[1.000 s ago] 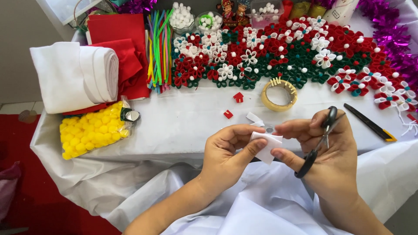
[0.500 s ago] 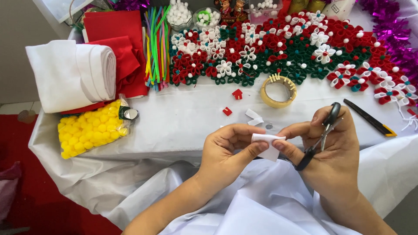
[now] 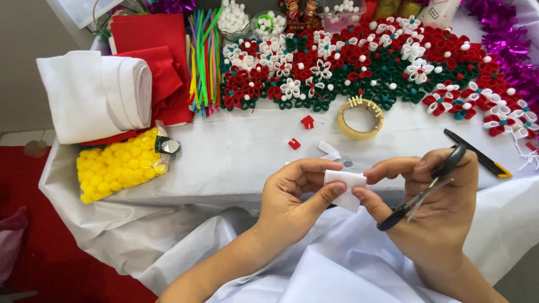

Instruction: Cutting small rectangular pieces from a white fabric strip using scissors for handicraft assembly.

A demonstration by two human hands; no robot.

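The left hand (image 3: 295, 196) and the right hand (image 3: 432, 202) are pinching together a small white felt piece (image 3: 345, 188) between them; the right one is also gripping black scissors (image 3: 421, 191), blades closed.

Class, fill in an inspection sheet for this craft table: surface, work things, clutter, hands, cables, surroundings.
Surface: table under a white cloth.
Work things: small folded white fabric piece; black-handled scissors.
Clutter: felt flowers, tape roll, yellow pom-pom bag, pipe cleaners, white fabric roll, utility knife.
Hands: left hand pinches the fabric piece; right hand pinches it too, scissors hooked on its fingers.
Cables: nothing seen.
Surroundings: red floor.
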